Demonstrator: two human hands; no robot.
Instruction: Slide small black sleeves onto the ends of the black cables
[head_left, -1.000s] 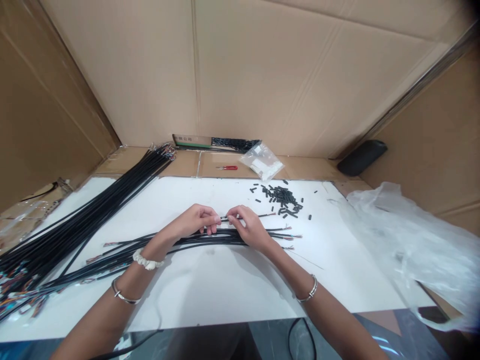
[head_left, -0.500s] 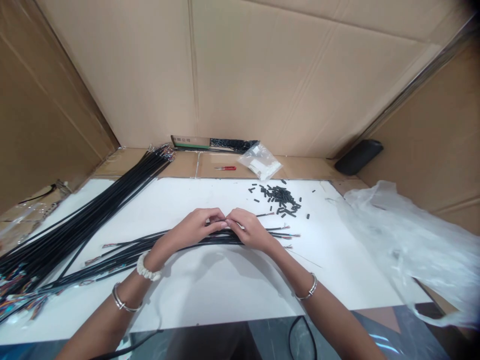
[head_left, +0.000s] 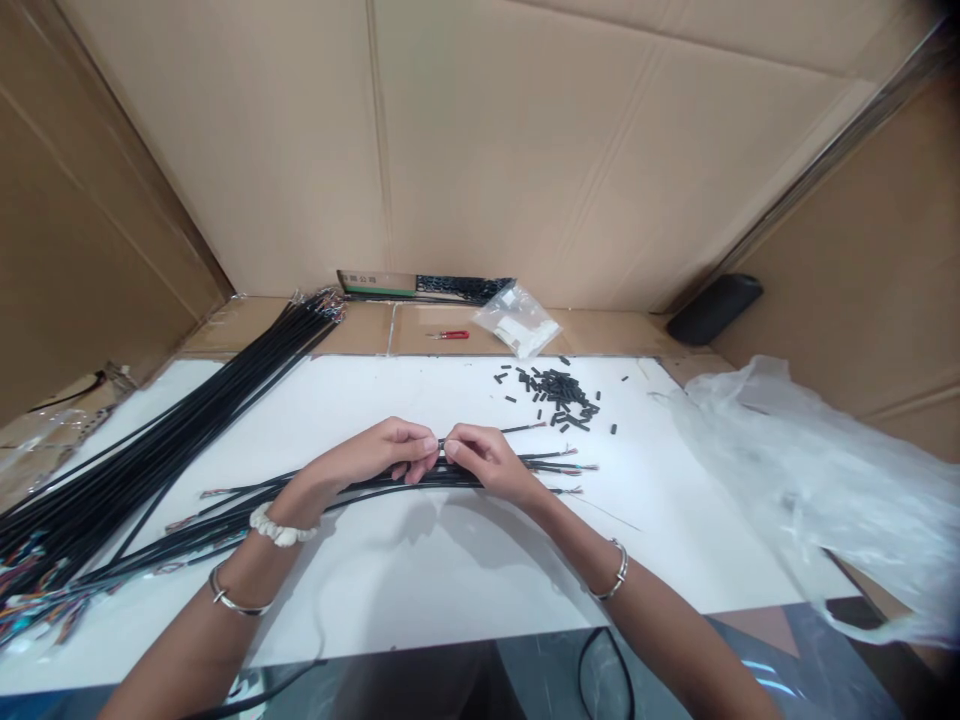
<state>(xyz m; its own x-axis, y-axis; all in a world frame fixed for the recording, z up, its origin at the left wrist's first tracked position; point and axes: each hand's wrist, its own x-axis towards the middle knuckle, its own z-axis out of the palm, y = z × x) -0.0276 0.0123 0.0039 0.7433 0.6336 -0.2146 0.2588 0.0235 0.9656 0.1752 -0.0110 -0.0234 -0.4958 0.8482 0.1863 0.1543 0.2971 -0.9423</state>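
Note:
My left hand [head_left: 397, 450] and my right hand [head_left: 486, 460] are close together over the middle of the white table. Both are closed in a pinch on a thin black cable [head_left: 525, 428], whose stripped end points right past my right hand. A short bit of it shows between my fingertips; the detail there is too small to make out. Beneath my hands lie several more black cables [head_left: 247, 510], with coloured wires showing at their ends. Beyond my right hand is a pile of short black tube pieces [head_left: 561, 388].
A thick bundle of black cables [head_left: 202, 410] lies at the left. Toward the back are red-handled snips [head_left: 452, 335] and a clear bag [head_left: 517, 322] with white contents. A black roll [head_left: 714, 308] and crumpled plastic sheeting [head_left: 817, 480] are at the right. Cardboard walls [head_left: 510, 150] enclose the table.
My left hand has turned and slid slightly left, its lower fingers now curled under. A small gap shows between my fingertips. The right hand stays almost in place.

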